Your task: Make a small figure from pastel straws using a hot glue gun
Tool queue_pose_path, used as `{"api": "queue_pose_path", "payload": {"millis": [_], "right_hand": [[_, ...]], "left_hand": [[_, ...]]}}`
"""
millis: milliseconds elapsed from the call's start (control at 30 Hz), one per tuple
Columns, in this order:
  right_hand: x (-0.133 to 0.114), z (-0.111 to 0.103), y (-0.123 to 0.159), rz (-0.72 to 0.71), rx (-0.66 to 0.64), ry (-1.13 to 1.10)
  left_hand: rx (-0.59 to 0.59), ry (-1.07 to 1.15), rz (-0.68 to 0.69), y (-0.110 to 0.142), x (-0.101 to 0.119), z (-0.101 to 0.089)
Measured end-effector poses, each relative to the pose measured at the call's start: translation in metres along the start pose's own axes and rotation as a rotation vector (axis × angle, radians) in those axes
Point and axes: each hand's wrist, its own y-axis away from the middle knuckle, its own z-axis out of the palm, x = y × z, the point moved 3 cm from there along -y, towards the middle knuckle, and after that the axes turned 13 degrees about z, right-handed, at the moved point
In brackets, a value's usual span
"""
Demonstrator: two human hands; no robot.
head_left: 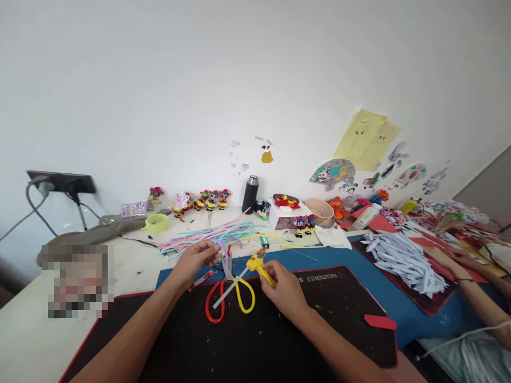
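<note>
A white wall (pixel 179 80) stands behind a messy white table (pixel 24 346). On the left, a black power strip (pixel 59 182) with cords leans by the wall. Next comes a pile of long fuzzy sticks (pixel 211 233). The left hand (pixel 202 259) pinches a bendy purple strip (pixel 225 256) right by the scissors (pixel 229 274). If that hand dips, a finger could get poked by the blades. A pale glue stick (pixel 229 291) pokes out of the yellow glue gun (pixel 256 265) over the black mat (pixel 239 356). The stick could bump the scissors' handles if the gun swings. The right hand (pixel 282 290) is wrapped around the gun's grip. If the gun is hot, its tip could burn fingers or drip glue. On the far right, another person's hand (pixel 441 260) is near white paper strips (pixel 403 263).
</note>
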Motion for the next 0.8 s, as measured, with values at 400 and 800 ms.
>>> {"api": "queue_pose_path", "payload": {"millis": [400,800], "right_hand": [[0.061,-0.042,0.003,0.122,-0.051,0.264],[0.011,-0.042,-0.01,0.066,-0.074,-0.184]], "left_hand": [[-0.022,-0.001,0.01,-0.001,-0.006,0.002],[-0.1,-0.077,0.034,0.005,0.006,0.01]]}}
